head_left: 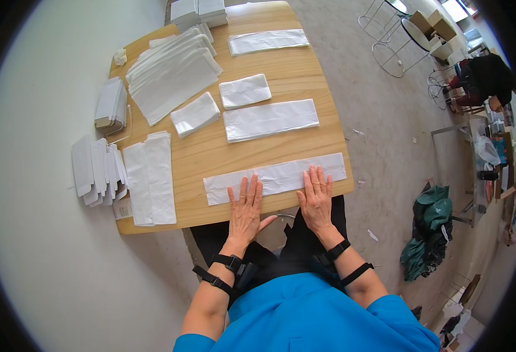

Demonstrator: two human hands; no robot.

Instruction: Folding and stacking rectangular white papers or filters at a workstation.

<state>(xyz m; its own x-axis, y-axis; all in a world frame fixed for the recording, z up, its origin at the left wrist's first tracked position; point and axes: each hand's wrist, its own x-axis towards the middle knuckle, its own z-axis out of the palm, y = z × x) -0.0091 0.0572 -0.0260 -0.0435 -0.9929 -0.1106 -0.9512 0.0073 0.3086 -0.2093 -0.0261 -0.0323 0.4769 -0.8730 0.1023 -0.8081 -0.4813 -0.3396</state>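
A long folded white sheet (281,176), seemingly thin paper, lies along the near edge of the wooden table. My left hand (245,211) rests on its lower edge left of the middle, fingers stretched out and thumb to the side. Toward its right end, my right hand (316,202) lies flat with the fingertips on the sheet. Neither hand grips anything. Just beyond lies a wider folded white sheet (270,120), with two shorter folded white packets (245,91) (194,114) near it. Another folded white strip (268,41) lies at the far right.
Fanned white sheets (173,76) cover the table's far left. Folded white sheets (149,179) lie at the near left, beside stacked white cartons (99,170) at the wall. Right of the wooden table (193,167), dark green bags (428,229) lie on the floor; a person (486,79) sits farther off.
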